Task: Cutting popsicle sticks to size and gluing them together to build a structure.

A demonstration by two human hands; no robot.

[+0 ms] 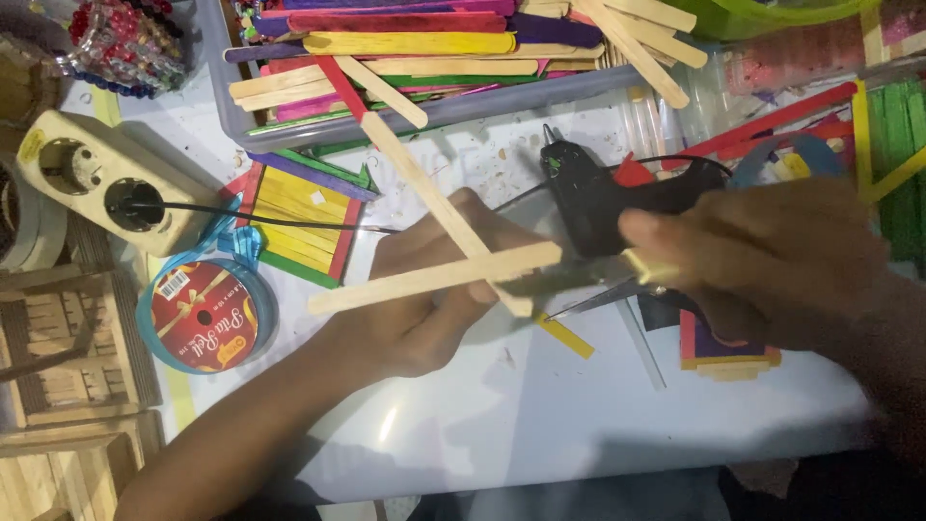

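My left hand [424, 299] grips two plain wooden craft sticks [424, 280] crossed over each other above the white table. One stick runs diagonally up to the left, the other lies nearly level. My right hand [772, 260], blurred, holds scissors [603, 280] whose blades meet the right end of the level stick. A black glue gun [598, 193] lies on the table just behind the scissors.
A grey tray [434, 111] of several coloured craft sticks stands at the back. A glued yellow stick panel [299, 222] and a blue ribbon spool [204, 318] lie at the left, by a cream power socket [92, 178]. Wooden stick frames [58, 357] sit at the far left.
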